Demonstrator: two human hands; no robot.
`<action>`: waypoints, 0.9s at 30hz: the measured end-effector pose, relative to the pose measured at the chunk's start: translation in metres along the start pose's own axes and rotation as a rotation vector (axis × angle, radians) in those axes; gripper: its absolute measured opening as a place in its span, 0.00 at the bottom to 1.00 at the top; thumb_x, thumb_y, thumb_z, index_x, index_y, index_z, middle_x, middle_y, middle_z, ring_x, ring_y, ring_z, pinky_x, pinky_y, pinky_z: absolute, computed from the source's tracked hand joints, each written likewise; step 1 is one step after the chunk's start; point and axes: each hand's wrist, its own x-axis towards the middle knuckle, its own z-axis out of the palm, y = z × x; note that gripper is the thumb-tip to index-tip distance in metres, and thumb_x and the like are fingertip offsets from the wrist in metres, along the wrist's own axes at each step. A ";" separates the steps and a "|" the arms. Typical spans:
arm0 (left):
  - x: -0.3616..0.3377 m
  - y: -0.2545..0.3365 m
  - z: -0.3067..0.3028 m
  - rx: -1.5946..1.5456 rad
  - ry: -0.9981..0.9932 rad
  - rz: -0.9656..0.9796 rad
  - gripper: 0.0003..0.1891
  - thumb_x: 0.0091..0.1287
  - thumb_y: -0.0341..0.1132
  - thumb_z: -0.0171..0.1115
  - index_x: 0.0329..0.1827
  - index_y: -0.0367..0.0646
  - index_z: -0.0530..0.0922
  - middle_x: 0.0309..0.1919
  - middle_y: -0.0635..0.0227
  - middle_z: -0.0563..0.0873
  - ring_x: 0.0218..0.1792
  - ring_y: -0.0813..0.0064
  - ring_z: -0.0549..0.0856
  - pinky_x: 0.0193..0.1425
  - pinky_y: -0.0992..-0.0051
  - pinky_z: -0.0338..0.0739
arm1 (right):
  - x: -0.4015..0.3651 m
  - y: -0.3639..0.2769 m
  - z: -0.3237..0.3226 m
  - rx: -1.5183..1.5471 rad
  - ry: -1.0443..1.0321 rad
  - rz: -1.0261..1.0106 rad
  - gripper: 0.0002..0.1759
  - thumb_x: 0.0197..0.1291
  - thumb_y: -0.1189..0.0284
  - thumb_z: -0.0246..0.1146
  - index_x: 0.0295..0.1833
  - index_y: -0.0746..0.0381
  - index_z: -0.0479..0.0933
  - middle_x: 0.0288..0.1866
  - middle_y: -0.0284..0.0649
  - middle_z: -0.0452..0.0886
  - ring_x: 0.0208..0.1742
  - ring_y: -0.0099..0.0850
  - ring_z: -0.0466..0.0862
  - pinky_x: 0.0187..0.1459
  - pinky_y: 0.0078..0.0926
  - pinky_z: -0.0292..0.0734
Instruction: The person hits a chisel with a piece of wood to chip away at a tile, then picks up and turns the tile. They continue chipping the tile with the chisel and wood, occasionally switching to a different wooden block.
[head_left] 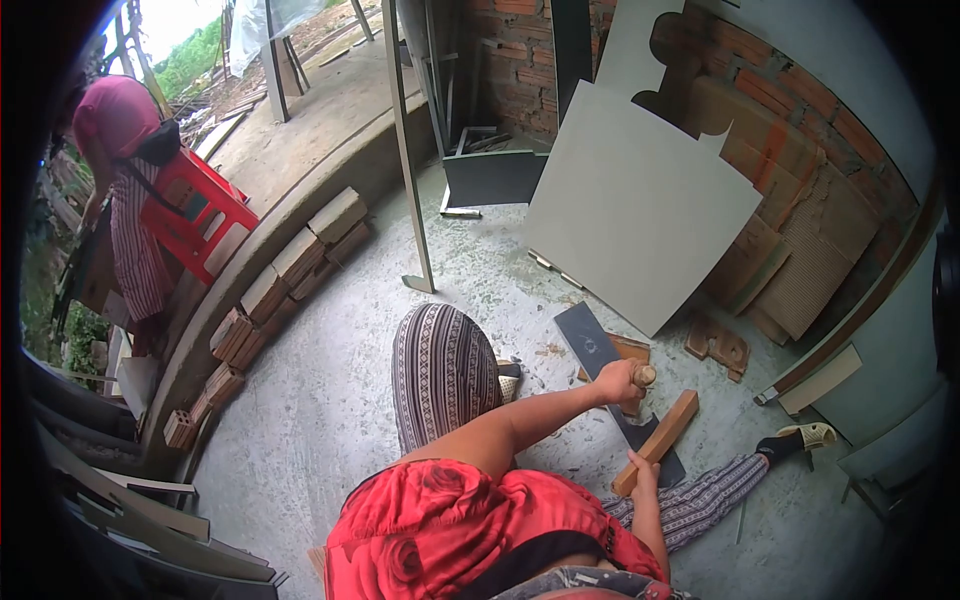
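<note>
My left hand is closed round the wooden handle of what looks like a chisel. The round end of the handle points up towards me, and its blade is hidden. Under that hand a narrow dark board lies on the floor, with a curved cut in its edge. A brown wood piece shows from beneath the board. In my right hand is a squared wooden block, gripped near its lower end. It slants over the board, a little apart from the chisel handle.
A large pale panel leans at the back, beside cardboard. A cut brown wood scrap lies to the right. A thin upright post stands ahead. Bricks line the left ledge; beyond are a red stool and another person.
</note>
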 end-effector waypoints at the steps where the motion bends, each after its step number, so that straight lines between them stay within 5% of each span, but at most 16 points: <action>1: 0.000 -0.002 0.001 0.002 -0.008 0.008 0.23 0.40 0.38 0.68 0.44 0.48 0.77 0.39 0.59 0.83 0.45 0.55 0.81 0.49 0.63 0.74 | 0.001 0.001 -0.001 0.001 -0.001 -0.002 0.36 0.39 0.70 0.74 0.52 0.73 0.65 0.43 0.48 0.74 0.40 0.39 0.78 0.42 0.37 0.75; 27: -0.005 0.007 -0.002 0.018 -0.016 0.030 0.19 0.41 0.37 0.67 0.39 0.47 0.76 0.38 0.59 0.82 0.44 0.54 0.81 0.48 0.63 0.74 | -0.001 -0.002 0.000 -0.022 0.036 0.004 0.37 0.39 0.70 0.75 0.53 0.71 0.65 0.45 0.48 0.73 0.42 0.39 0.78 0.42 0.37 0.75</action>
